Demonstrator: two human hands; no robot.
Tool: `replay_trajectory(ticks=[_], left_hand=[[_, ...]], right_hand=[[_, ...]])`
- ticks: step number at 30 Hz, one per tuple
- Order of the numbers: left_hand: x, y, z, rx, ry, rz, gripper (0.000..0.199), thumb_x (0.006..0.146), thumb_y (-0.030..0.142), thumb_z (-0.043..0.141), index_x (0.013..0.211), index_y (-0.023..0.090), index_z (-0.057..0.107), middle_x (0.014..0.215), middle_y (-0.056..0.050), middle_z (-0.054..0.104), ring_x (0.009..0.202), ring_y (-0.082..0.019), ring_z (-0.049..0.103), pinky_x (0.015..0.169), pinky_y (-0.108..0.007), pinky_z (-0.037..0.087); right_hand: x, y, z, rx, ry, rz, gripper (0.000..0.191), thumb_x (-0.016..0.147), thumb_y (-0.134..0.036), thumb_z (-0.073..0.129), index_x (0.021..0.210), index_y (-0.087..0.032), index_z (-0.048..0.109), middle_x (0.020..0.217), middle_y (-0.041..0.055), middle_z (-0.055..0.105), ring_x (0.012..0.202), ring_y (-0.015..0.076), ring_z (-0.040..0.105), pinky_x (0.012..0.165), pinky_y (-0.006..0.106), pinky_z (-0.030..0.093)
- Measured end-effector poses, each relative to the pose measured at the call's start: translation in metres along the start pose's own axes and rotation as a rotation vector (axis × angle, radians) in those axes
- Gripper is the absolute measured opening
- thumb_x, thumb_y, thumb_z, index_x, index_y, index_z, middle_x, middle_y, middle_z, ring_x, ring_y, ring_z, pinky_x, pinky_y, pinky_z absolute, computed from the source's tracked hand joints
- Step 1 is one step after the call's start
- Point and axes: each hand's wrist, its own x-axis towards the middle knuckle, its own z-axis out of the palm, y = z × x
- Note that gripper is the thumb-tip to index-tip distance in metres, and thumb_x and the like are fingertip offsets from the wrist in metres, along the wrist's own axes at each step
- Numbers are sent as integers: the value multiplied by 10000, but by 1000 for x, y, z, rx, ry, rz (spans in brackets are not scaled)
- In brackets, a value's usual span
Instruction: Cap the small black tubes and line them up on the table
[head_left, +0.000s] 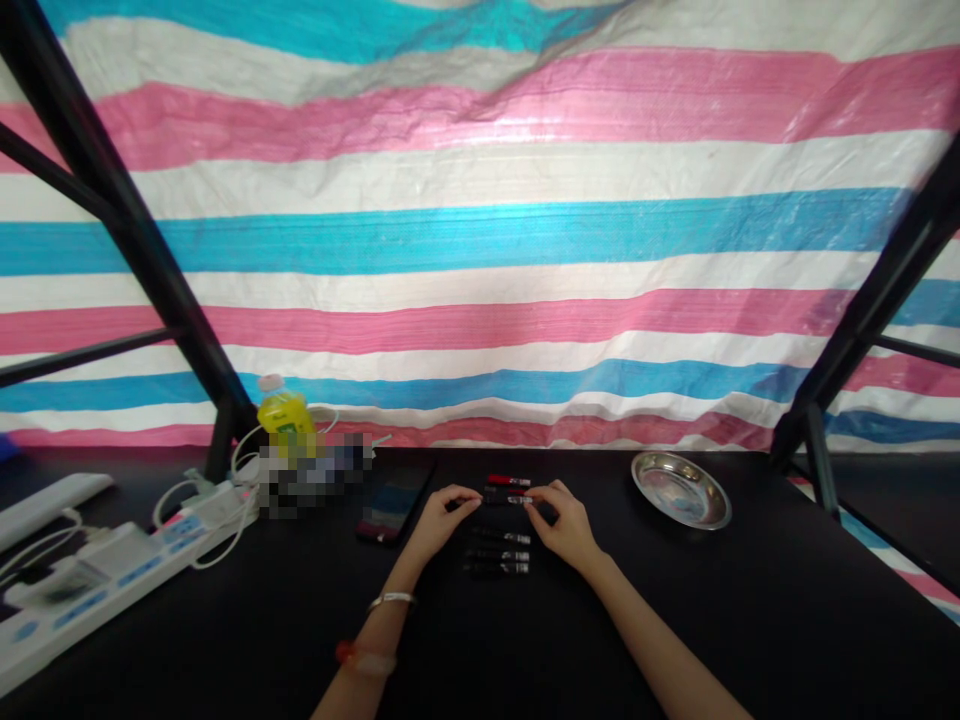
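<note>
Striped pink, white and blue plastic tarp (480, 250): fills upper frame as backdrop.
Black tabletop (750, 620): spans lower frame.
White power strip (112, 575) with cables: lower left.
Round shallow steel dish (681, 489): right of centre.
Dark flat phone (394, 505): just left of the hands.
Yellow plastic bottle (283, 412): left of centre, beside a blurred patch.
Left hand (437, 522) and right hand (564, 520): fingertips pinching opposite ends of a slim black-and-red pen (507, 497), centre frame.
Row of similar dark pens (499, 552): lying just below, between the wrists.
Step judged: lining up or capping one pen; next move calls for a fine, steady grip.
</note>
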Motion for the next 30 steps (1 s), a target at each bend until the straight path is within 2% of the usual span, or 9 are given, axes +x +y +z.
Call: replay_trajectory(ticks=[10, 14, 23, 30], left_hand=[[0, -5, -2, 154, -49, 89, 169, 680, 372, 679, 719, 218, 738, 798, -69, 690, 832, -225, 593, 874, -366, 376], [0, -8, -3, 188, -42, 79, 174, 665, 392, 685, 714, 236, 746, 798, -67, 666, 848, -231, 575, 876, -370, 363], [0, -13, -4, 231, -50, 37, 172, 648, 397, 687, 708, 252, 757, 831, -62, 628, 872, -231, 540, 875, -360, 368], [1, -13, -5, 253, -77, 39, 175, 662, 386, 677, 722, 242, 756, 843, -61, 627, 882, -230, 550, 887, -370, 358]], right_hand=[[3, 1, -7, -30, -130, -20, 94, 786, -233, 581, 821, -231, 668, 667, 12, 635, 694, 174, 567, 615, 284, 474], [3, 1, -7, -50, -149, -47, 80, 776, -237, 597, 795, -230, 674, 660, 6, 614, 681, 165, 561, 661, 296, 473], [1, 1, -6, -69, -170, -65, 58, 752, -237, 615, 756, -233, 673, 683, 5, 610, 685, 160, 569, 662, 287, 475], [1, -3, -8, -78, -210, -41, 47, 733, -220, 621, 755, -220, 663, 731, 16, 619, 720, 169, 566, 700, 304, 477]])
